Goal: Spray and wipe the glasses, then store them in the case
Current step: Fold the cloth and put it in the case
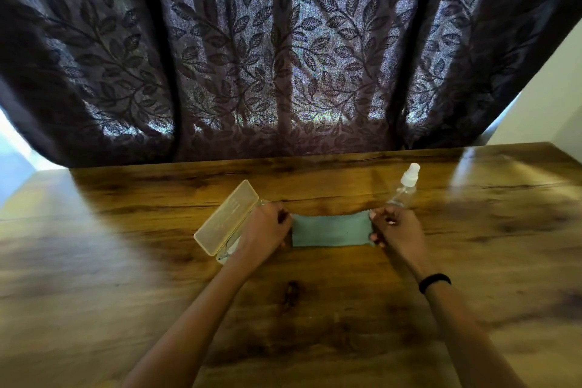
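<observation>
A grey-green cleaning cloth (332,230) is stretched flat between my two hands just above the wooden table (315,309). My left hand (266,227) pinches its left edge and my right hand (395,228) pinches its right edge. A translucent beige glasses case (225,216) lies open to the left, its lid raised. Part of the glasses (229,250) shows in the case below my left wrist; most of them are hidden. A clear spray bottle (404,187) with a white cap stands behind my right hand.
A dark curtain (283,57) with a leaf pattern hangs along the table's far edge. A black band (434,282) is on my right wrist. A pale wall (548,98) rises at the right.
</observation>
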